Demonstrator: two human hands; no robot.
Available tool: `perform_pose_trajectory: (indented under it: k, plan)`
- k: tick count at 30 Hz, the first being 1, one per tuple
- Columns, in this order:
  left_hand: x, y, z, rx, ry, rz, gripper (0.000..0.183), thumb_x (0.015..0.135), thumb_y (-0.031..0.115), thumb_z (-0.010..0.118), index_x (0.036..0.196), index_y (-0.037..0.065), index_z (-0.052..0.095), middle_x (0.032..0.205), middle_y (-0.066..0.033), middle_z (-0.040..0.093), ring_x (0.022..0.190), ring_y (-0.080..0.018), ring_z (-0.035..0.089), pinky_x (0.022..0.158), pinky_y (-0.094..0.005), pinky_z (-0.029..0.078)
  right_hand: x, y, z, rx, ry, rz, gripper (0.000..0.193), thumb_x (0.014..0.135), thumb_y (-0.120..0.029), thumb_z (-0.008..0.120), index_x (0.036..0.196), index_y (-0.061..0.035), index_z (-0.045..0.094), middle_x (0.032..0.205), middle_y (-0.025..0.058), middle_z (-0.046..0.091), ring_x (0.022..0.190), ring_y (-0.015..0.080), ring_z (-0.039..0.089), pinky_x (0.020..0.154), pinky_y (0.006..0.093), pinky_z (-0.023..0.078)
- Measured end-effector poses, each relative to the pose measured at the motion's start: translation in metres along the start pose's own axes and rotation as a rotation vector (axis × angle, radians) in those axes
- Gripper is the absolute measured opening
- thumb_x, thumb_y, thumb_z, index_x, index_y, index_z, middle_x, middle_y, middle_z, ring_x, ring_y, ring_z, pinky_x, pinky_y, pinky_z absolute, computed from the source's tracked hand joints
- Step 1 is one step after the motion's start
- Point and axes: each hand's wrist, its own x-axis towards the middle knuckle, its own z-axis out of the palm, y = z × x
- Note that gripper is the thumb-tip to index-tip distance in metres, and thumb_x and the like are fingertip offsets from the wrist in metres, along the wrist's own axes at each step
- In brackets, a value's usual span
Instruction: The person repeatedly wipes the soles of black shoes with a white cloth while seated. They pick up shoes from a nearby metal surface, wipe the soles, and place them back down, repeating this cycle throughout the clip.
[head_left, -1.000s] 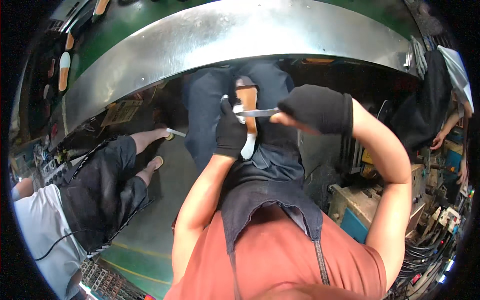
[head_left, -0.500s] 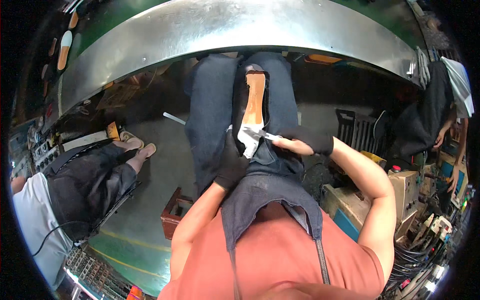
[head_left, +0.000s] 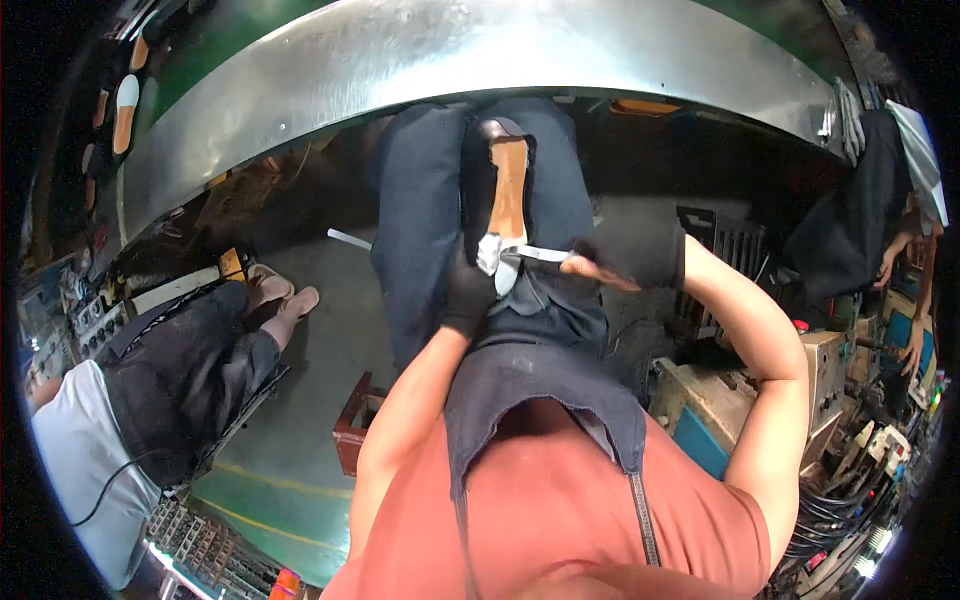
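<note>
- The shoe [head_left: 510,190] is borne lengthwise between the thighs on the lap [head_left: 420,200], its dark end toward the knee edge, its pale, pointed end toward the waist edge; the bench [head_left: 450,45] lies beyond the knees.
- By the right hand [head_left: 630,262] a flat, pale tool [head_left: 545,254] is pinched between fingertips and thumb, its tip at the pale part of the sole; whether contact is made cannot be told.
- The left hand [head_left: 470,290] is set against the shoe's left side, near a white lump [head_left: 489,254]; how its fingers are closed cannot be told.
- For good work, the shoe should probably be braced firmly by the left hand and both thighs, the tool held low, pressure spread evenly, and strokes directed clear of the left fingertips.
</note>
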Motion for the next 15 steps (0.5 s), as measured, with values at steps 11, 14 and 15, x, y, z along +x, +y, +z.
perform_pose_trajectory:
  k: [11, 14, 15]
  plan:
    - [-0.023, 0.006, -0.033, -0.534, -0.282, -0.432, 0.037, 0.092, 0.022, 0.052, 0.121, 0.001, 0.049, 0.097, -0.0061, 0.060, 0.091, -0.0189, 0.059, 0.084, -0.0312, 0.047, -0.001, 0.011, 0.055, 0.275, 0.156, 0.052, 0.042, 0.095, -0.040, 0.045, 0.097, -0.0001, 0.060, 0.091, 0.0242, 0.062, 0.083, 0.0364, 0.062, 0.073, 0.0426, 0.047]
    - [-0.023, -0.027, -0.024, -0.020, -0.169, -0.194, 0.039, 0.092, 0.021, 0.052, 0.125, 0.001, 0.046, 0.107, -0.0092, 0.061, 0.102, -0.0207, 0.058, 0.090, -0.0321, 0.045, -0.006, -0.010, 0.054, 0.332, 0.109, 0.033, 0.031, 0.093, -0.032, 0.051, 0.088, -0.0030, 0.062, 0.079, 0.0178, 0.062, 0.072, 0.0327, 0.061, 0.065, 0.0399, 0.047]
    - [-0.025, -0.011, -0.015, 0.076, -0.097, 0.023, 0.040, 0.091, 0.021, 0.055, 0.125, 0.001, 0.046, 0.106, -0.0095, 0.061, 0.103, -0.0210, 0.058, 0.090, -0.0327, 0.045, -0.009, -0.025, 0.053, 0.315, 0.073, 0.028, 0.031, 0.093, -0.031, 0.051, 0.087, -0.0028, 0.062, 0.078, 0.0177, 0.062, 0.071, 0.0328, 0.061, 0.064, 0.0404, 0.047]
